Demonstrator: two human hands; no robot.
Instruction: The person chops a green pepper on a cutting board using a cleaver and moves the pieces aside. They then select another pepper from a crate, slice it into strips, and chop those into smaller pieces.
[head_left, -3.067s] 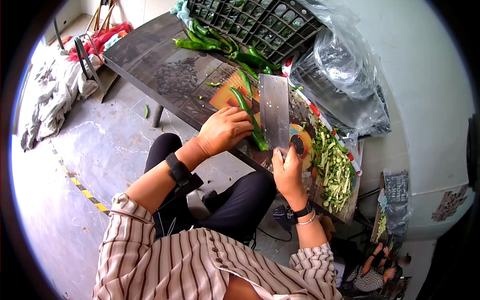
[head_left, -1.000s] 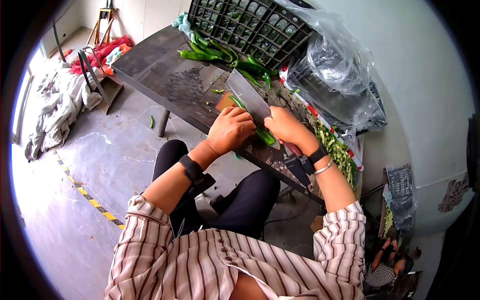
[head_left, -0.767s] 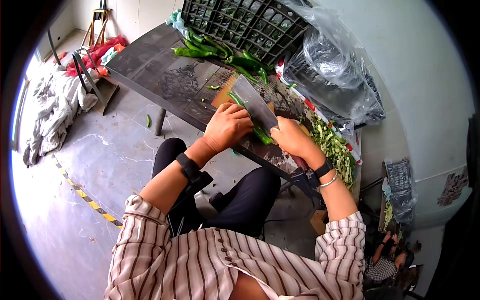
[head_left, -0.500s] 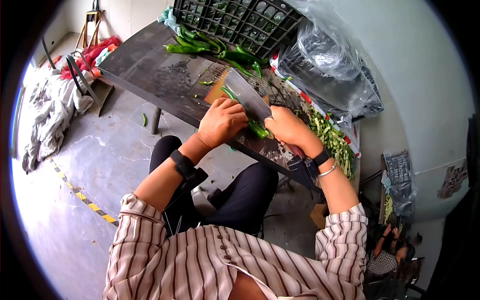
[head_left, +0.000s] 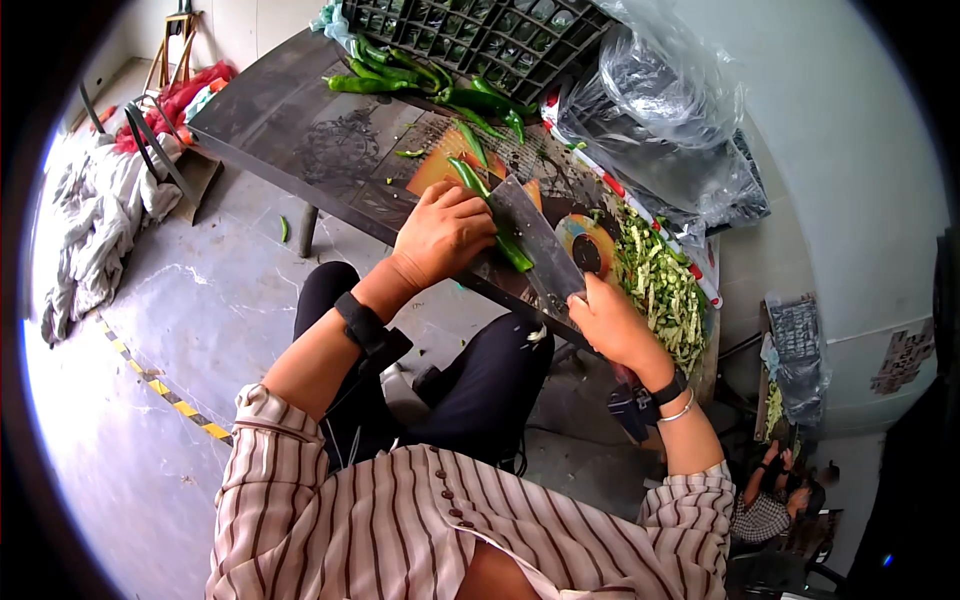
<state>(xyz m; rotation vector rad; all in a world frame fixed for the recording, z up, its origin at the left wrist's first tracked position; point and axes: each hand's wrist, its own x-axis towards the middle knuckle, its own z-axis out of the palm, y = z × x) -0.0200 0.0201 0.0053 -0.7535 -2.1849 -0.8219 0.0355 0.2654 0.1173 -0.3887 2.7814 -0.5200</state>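
My right hand (head_left: 614, 318) is wrapped around the handle of a broad cleaver (head_left: 540, 243), its blade pointing up and left across the table. Just left of the blade, my left hand (head_left: 446, 235) is closed with fingers curled over a long green chili pepper (head_left: 513, 247), whose two ends stick out past the fingers. Another green pepper (head_left: 471, 143) lies a little beyond. To the right of the cleaver spreads a heap of chopped green pepper (head_left: 665, 290). Whole green peppers (head_left: 390, 75) are piled at the table's far side.
The dark table (head_left: 270, 130) reaches close to my knees. A black plastic crate (head_left: 470, 40) stands at its back, with a plastic-wrapped crate (head_left: 650, 130) to the right. One pepper (head_left: 284, 229) lies on the floor. Far right, another person (head_left: 770, 505) sits with raised hands.
My right hand has drawn the cleaver right and toward me, away from the pepper's near end. More of the pepper shows beside my left hand, which has barely moved.
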